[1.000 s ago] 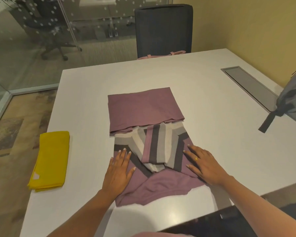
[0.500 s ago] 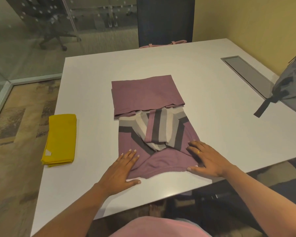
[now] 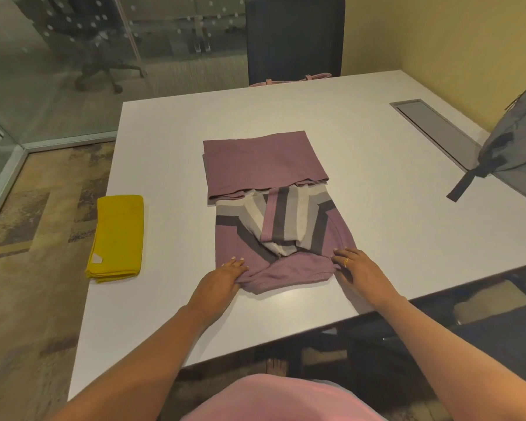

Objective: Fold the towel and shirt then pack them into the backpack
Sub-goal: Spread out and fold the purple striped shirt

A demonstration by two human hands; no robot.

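A mauve shirt (image 3: 264,165) with grey and white stripes lies partly folded in the middle of the white table (image 3: 362,141); its far end is turned back over itself. My left hand (image 3: 222,278) grips the near left corner of the shirt, where the cloth bunches. My right hand (image 3: 359,268) holds the near right corner, fingers lying over the fabric and thumb hidden. A folded yellow towel (image 3: 117,238) lies at the table's left edge. The grey backpack (image 3: 516,153) stands at the right edge, a dark strap hanging onto the table.
A dark office chair (image 3: 295,38) stands at the table's far side with a pink strap on the table edge before it. A grey cable hatch (image 3: 431,129) is set into the table on the right. Glass wall and carpet lie to the left.
Both hands slid back from the striped part to the shirt's near edge and took hold of its two near corners. My head rose, so the whole view widened.
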